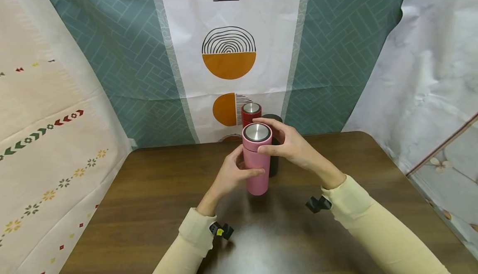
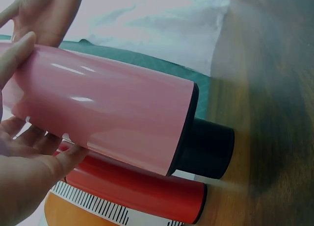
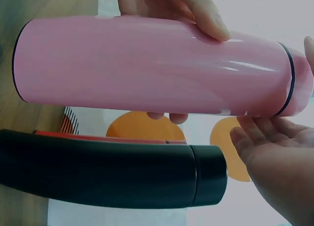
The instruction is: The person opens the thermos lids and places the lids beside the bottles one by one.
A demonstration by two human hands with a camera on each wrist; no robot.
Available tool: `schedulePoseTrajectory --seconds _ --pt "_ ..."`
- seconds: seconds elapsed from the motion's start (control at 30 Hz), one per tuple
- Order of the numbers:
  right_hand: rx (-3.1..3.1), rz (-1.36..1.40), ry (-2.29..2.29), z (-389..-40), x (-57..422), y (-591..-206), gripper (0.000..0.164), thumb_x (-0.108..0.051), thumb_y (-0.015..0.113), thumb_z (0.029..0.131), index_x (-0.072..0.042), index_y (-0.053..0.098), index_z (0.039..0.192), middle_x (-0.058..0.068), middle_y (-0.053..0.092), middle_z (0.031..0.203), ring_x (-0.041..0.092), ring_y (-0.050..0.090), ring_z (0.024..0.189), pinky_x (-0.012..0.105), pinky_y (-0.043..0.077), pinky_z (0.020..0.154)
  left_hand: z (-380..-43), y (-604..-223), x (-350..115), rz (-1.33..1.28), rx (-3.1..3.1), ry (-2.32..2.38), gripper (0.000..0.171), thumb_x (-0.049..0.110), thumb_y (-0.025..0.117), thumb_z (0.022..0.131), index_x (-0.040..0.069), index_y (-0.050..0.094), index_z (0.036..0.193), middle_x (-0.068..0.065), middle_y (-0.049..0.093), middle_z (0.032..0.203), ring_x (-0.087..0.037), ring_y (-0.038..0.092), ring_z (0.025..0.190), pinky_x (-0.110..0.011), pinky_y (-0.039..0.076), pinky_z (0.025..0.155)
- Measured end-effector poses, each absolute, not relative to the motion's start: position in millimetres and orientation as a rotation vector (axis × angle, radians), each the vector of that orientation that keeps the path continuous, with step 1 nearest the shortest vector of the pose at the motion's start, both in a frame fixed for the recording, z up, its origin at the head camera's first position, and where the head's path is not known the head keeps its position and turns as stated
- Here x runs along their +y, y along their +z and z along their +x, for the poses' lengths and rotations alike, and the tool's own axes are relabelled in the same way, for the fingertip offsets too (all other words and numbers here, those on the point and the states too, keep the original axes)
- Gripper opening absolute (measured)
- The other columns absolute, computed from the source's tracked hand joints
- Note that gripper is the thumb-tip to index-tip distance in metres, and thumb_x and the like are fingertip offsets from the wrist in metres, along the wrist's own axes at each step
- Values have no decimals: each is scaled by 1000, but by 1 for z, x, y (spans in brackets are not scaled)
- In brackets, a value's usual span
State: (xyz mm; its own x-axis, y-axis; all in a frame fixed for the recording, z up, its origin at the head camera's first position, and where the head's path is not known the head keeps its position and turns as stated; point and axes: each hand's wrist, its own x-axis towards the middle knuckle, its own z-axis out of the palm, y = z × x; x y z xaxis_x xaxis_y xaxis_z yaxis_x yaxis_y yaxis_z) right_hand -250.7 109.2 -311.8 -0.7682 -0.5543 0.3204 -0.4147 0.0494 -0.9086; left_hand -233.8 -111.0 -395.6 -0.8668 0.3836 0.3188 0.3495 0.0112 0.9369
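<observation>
A pink thermos bottle (image 1: 257, 183) with a silver-topped lid stands upright in both hands, its base apparently just above the table. My left hand (image 1: 227, 175) grips the middle of its body, with thumb and fingers on opposite sides. Higher up, my right hand (image 1: 295, 146) holds around the lid (image 3: 300, 84); a dark ring marks the seam below it. Behind the pink bottle are a red thermos (image 1: 247, 118) and a black thermos (image 3: 113, 172). Both are partly hidden by it and by the right hand in the head view.
The brown wooden table (image 1: 160, 207) spreads out on both sides of the bottles. A patterned cloth (image 1: 228, 13) hangs right behind its far edge. Light cloths (image 1: 41, 141) hang along the left and right sides.
</observation>
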Motion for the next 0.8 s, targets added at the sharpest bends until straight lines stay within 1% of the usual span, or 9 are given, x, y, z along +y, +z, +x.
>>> schedulePoseTrajectory --seconds 0.1,0.2,0.43,0.67,0.8 --pt "2183 -995 -1851 -249 107 -312 69 -21 82 89 -10 52 151 10 63 137 27 62 122 35 54 101 -233 -396 -110 803 2214 2048 68 14 82 88 19 52 148 -5 61 138 -28 64 119 -46 53 103" --pt "2161 -966 -1904 -248 103 -313 65 -16 81 89 -9 55 149 12 65 134 29 64 119 33 54 99 -233 -397 -107 795 2219 2071 69 12 83 87 19 52 148 -4 61 138 -28 64 118 -46 53 103" --pt "2210 -868 -1983 -245 94 -316 64 -13 83 85 -7 58 144 11 67 130 28 64 114 33 54 99 -229 -396 -104 751 2280 2098 69 12 83 87 21 52 147 -2 61 137 -25 64 119 -46 53 104" --pt "2277 -861 -2018 -243 89 -313 60 -14 83 84 -10 63 140 8 70 126 27 67 109 32 56 94 -229 -397 -105 770 2246 2092 70 16 84 87 22 50 149 -3 61 137 -25 64 119 -46 53 103" --pt "2274 -860 -2035 -243 88 -313 59 -13 84 84 -11 64 139 8 70 125 27 68 107 32 56 93 -228 -395 -105 786 2264 2078 71 14 85 86 19 50 148 -4 62 136 -26 65 117 -45 54 102"
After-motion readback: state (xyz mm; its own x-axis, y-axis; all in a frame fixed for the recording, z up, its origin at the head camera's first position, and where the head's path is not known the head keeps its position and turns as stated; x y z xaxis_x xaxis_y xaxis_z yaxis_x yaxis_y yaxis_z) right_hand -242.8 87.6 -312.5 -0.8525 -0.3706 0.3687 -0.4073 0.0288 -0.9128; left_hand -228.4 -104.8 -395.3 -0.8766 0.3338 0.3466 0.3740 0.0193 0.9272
